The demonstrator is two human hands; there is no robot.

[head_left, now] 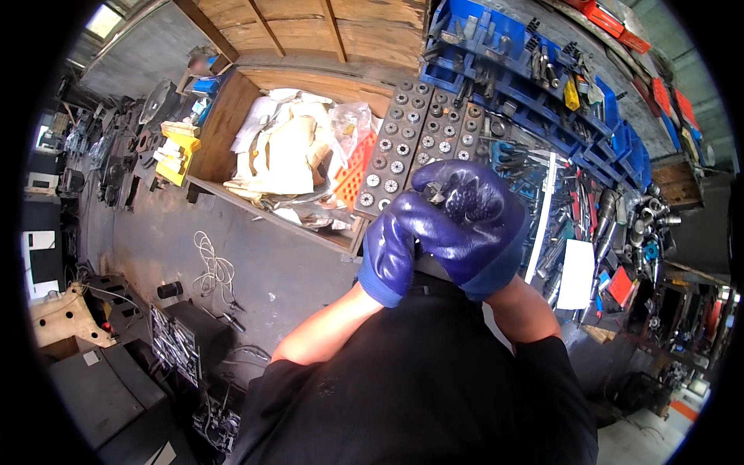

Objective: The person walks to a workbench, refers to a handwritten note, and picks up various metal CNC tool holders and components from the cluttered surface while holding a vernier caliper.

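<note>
Both my hands wear shiny dark-blue rubber gloves and meet in front of my waist. My left hand (394, 240) is closed, its fingers pressed against the other glove; what they grip, if anything, is hidden. My right hand (482, 221) is curled shut around a small grey metal part (437, 194), which shows only in part between the gloves, so its kind cannot be made out. Just beyond the hands lie dark racks (399, 139) with several round slotted collets (397, 167) upright in rows of holes.
Left of the racks stands a wooden crate (225, 128) with crumpled paper, plastic and an orange perforated piece. Blue bins (496, 46) hold tools at the back right. Loose tools, a white strip (540, 221) and a white sheet (576, 275) lie right. A pale cable (213, 267) coils on the floor.
</note>
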